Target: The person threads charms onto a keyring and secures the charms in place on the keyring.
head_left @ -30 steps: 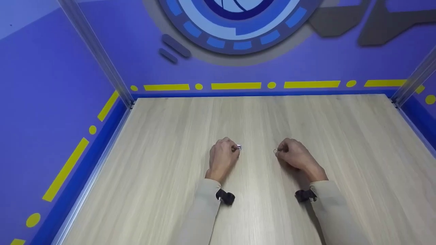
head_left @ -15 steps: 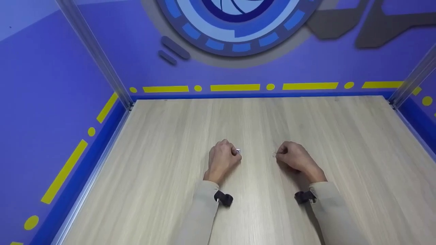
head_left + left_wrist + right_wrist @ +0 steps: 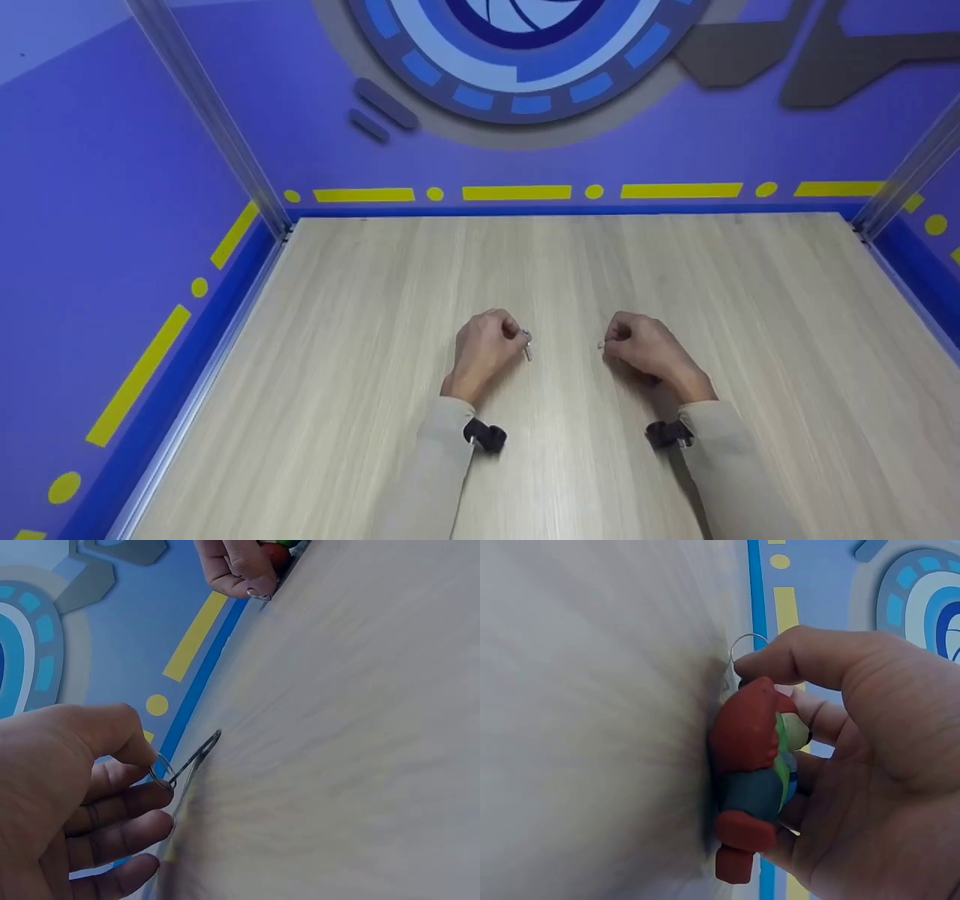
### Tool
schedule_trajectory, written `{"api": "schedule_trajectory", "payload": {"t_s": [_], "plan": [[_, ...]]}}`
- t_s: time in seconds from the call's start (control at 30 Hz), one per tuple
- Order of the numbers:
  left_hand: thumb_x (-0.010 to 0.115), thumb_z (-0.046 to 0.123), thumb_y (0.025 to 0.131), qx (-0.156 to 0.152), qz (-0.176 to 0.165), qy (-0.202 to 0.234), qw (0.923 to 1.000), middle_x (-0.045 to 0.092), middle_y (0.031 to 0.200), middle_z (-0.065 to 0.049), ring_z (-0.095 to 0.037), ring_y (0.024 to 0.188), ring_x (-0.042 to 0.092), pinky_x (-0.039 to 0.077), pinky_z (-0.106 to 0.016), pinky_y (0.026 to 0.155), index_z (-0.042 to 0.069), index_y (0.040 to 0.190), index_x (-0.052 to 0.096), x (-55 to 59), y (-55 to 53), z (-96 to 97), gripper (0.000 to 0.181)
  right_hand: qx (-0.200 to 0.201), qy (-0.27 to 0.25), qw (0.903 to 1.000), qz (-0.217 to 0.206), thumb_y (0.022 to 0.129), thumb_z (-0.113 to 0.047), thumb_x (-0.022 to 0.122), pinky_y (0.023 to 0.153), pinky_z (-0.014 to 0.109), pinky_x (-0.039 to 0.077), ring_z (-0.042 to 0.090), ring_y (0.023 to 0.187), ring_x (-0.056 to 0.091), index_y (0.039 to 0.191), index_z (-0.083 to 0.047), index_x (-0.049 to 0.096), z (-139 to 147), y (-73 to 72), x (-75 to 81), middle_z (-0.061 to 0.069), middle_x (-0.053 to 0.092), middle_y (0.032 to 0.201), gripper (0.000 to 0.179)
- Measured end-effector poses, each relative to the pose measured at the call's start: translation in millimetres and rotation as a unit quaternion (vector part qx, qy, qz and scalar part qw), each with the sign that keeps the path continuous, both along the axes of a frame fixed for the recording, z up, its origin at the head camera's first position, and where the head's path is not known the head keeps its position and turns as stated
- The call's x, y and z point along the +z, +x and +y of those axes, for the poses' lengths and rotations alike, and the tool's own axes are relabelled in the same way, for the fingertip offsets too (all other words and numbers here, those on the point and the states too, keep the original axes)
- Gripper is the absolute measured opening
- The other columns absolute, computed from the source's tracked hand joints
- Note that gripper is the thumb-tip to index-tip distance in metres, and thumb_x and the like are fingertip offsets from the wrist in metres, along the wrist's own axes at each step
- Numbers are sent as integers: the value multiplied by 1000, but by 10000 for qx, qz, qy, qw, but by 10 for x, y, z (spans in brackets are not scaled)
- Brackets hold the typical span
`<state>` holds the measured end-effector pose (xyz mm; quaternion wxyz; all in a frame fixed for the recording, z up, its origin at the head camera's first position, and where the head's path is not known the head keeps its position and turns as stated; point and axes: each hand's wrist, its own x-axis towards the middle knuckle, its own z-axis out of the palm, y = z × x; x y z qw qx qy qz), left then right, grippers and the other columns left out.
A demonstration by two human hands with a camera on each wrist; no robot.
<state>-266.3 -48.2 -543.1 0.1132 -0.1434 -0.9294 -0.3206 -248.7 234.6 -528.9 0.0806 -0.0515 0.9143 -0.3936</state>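
My left hand (image 3: pixel 484 349) pinches a small metal ring (image 3: pixel 162 772) between thumb and forefinger. From the ring extends a narrow, elongated metal loop (image 3: pixel 201 753), its far end over the tabletop. Across from it my right hand (image 3: pixel 649 346) pinches a figurine keychain (image 3: pixel 742 735) near its top, where a thin wire ring (image 3: pixel 747 636) stands out past the thumb. The figurine is red, green and dark blue-grey and hangs along the palm side close to the table; in the head view the hand hides it. The hands are apart, a short gap between them.
The wood-grain table (image 3: pixel 360 300) spreads around both hands. Blue printed panels (image 3: pixel 315 120) with yellow marks wall in the back and sides, joined by metal corner posts (image 3: pixel 214 112). Black wrist cameras (image 3: pixel 486 435) sit on both sleeves.
In the left hand the metal piece has swung from a flat, bright glint to a slim shape pointing toward the body. The wire ring at the right fingertips shows less. Both hands shifted slightly left.
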Motion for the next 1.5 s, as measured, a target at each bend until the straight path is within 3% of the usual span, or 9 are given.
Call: {"api": "schedule_trajectory", "payload": {"t_s": [0.17, 0.3, 0.47, 0.63, 0.87, 1.3, 1.5], "plan": [[84, 16, 87, -51, -256, 337, 9991, 68, 79, 7, -8, 70, 58, 51, -27, 66, 13, 82, 72, 21, -20, -31, 13, -2, -231, 9997, 46, 95, -9, 70, 49, 30, 43, 16, 57, 50, 92, -11, 66, 5, -1, -15, 2, 61, 76, 5], [83, 8, 87, -163, -230, 604, 9978, 71, 78, 3, -7, 69, 62, 53, -24, 65, 9, 84, 73, 14, -40, -30, 10, -1, -497, 9986, 160, 95, -8, 69, 48, 29, 44, 17, 56, 51, 95, -8, 67, 50, 5, -23, 4, 62, 77, 2], [80, 0, 86, -232, -159, 627, 9976, 74, 80, -1, -10, 71, 67, 55, -24, 66, 5, 88, 76, 2, -47, -19, 7, -88, -678, 9975, 181, 96, -8, 67, 48, 30, 45, 17, 55, 51, 98, -10, 73, 83, 11, -24, 8, 66, 79, 6], [78, -3, 87, -367, -275, 731, 9963, 74, 81, -4, -12, 74, 69, 56, -24, 67, 2, 92, 78, 8, -46, -18, 7, -122, -626, 9976, 263, 96, -8, 67, 55, 30, 47, 19, 64, 56, 98, -7, 72, 77, 6, -10, 6, 67, 80, 5], [77, -2, 89, -316, -449, 666, 9963, 75, 84, -3, -10, 75, 66, 55, -24, 68, 3, 94, 81, 30, -21, -32, 8, -142, -753, 9969, 175, 96, -7, 67, 61, 28, 47, 20, 71, 59, 100, -2, 67, 84, 2, -3, 5, 64, 81, 6], [79, 10, 92, -47, -723, 694, 9950, 71, 79, 5, -8, 72, 63, 53, -27, 68, 10, 88, 78, 119, 2, -32, 4, -208, -1522, 9880, 163, 98, -2, 65, 63, 29, 55, 24, 74, 67, 101, 0, 62, 56, 1, 33, 10, 68, 86, 4], [82, 18, 93, -73, -601, 803, 9949, 70, 78, 9, -7, 72, 61, 52, -29, 69, 13, 85, 78, 155, 10, -25, 10, -312, -1667, 9849, 358, 100, -4, 65, 66, 30, 58, 25, 78, 69, 102, 1, 62, 31, 11, 60, 14, 69, 95, 6]]}}
